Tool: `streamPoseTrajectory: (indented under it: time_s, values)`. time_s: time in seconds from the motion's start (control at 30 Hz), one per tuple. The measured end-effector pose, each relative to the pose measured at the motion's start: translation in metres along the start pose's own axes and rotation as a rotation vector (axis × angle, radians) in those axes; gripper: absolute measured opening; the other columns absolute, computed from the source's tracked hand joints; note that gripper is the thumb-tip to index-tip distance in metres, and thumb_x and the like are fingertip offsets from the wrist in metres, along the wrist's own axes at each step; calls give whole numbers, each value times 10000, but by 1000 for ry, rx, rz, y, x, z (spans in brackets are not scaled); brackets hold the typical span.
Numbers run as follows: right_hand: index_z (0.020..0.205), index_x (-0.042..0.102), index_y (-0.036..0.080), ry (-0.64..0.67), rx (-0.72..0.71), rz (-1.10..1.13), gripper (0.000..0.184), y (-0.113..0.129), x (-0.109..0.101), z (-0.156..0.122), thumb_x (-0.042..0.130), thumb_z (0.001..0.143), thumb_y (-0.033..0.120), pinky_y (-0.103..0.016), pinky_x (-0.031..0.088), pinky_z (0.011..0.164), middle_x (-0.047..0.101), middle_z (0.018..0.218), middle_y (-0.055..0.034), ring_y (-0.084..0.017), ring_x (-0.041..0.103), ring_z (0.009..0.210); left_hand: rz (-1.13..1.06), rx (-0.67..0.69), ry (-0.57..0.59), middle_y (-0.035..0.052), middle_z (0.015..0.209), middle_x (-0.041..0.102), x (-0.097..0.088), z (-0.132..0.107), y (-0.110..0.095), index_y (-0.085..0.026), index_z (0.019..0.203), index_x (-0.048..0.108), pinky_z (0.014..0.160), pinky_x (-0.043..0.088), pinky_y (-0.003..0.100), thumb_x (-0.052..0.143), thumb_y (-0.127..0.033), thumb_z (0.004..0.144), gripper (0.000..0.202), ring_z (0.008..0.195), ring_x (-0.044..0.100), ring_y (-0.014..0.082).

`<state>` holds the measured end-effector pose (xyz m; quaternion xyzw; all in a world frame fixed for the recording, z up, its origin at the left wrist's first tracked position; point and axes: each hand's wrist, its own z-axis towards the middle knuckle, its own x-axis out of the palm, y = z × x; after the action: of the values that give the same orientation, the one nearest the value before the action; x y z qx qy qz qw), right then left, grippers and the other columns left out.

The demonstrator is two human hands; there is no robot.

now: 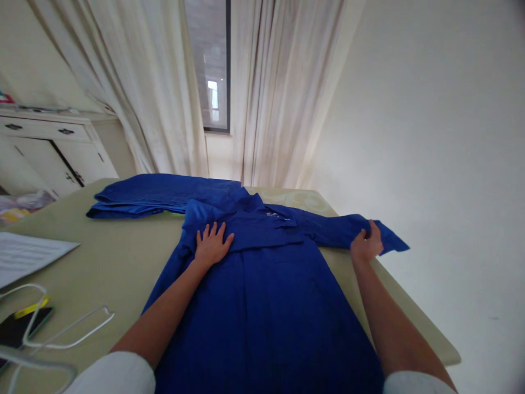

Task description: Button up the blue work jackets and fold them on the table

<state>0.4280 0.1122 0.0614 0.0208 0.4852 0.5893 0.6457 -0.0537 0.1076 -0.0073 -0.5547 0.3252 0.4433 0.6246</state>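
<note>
A blue shirt (266, 284) lies spread flat on the pale green table (106, 257), collar pointing away from me. My left hand (211, 245) rests flat on the shirt's left shoulder, fingers spread. My right hand (366, 243) is closed on the shirt's right sleeve (348, 230), which stretches out toward the table's right edge, its cuff hanging just past it.
A folded stack of blue garments (156, 196) sits at the far side of the table. White wire hangers (53, 334), a dark phone (20, 327) and a sheet of paper (24, 254) lie at the left. A white cabinet (53, 148), curtains and a window stand behind.
</note>
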Motion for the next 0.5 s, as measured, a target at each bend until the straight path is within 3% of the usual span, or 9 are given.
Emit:
streamPoseTrajectory:
  time_s: [0.07, 0.13, 0.23, 0.3, 0.37, 0.43, 0.5]
  values:
    - [1599, 433, 110, 49, -198, 88, 591, 55, 6, -23, 294, 1031, 196, -471, 395, 1220, 543, 1554, -181, -291, 483, 1463, -73, 18, -53, 185, 1683, 382, 3, -2, 2, -225, 1593, 479, 1261, 94, 697, 421, -644, 998, 730, 1575, 276, 451]
    - [1568, 493, 185, 177, -438, 264, 561, 104, 18, -59, 315, 1036, 192, -475, 375, 1245, 575, 1528, -143, -269, 469, 1477, -212, 46, -147, 185, 1641, 454, 4, -1, 4, -216, 1566, 507, 1277, 120, 664, 380, -635, 1020, 700, 1548, 361, 405]
    - [1503, 558, 236, 492, -894, 528, 541, 146, 45, -126, 385, 1003, 124, -473, 381, 1259, 612, 1490, -105, -242, 523, 1440, -625, 51, -255, 197, 1482, 623, 0, 4, 16, -149, 1507, 550, 1249, 330, 554, 158, -650, 1057, 780, 1440, 535, 314]
    - [1475, 560, 247, 713, -1069, 601, 531, 152, 62, -166, 392, 993, 99, -444, 421, 1238, 575, 1535, -87, -211, 531, 1437, -903, -49, -264, 199, 1352, 705, -4, 8, 26, -114, 1468, 568, 1139, 488, 498, -21, -662, 1039, 912, 1326, 638, 289]
    - [1449, 553, 250, 862, -1093, 606, 498, 149, 74, -190, 385, 1002, 107, -406, 492, 1175, 519, 1587, -91, -186, 601, 1358, -1021, -169, -272, 186, 1302, 727, -8, 12, 33, -114, 1399, 618, 1106, 523, 456, -4, -693, 1034, 925, 1285, 665, 282]
    - [1441, 545, 244, 883, -1039, 555, 439, 143, 77, -198, 427, 1025, 169, -406, 521, 1135, 486, 1610, -115, -193, 647, 1289, -1010, -229, -300, 176, 1329, 712, -9, 14, 34, -120, 1313, 671, 1162, 476, 426, 257, -720, 1036, 779, 1325, 634, 290]
    - [1451, 547, 229, 810, -995, 448, 423, 138, 75, -192, 525, 1033, 294, -459, 488, 1161, 501, 1595, -141, -246, 615, 1335, -965, -258, -324, 182, 1361, 690, -10, 17, 32, -112, 1299, 670, 1187, 450, 428, 587, -650, 959, 642, 1347, 611, 315]
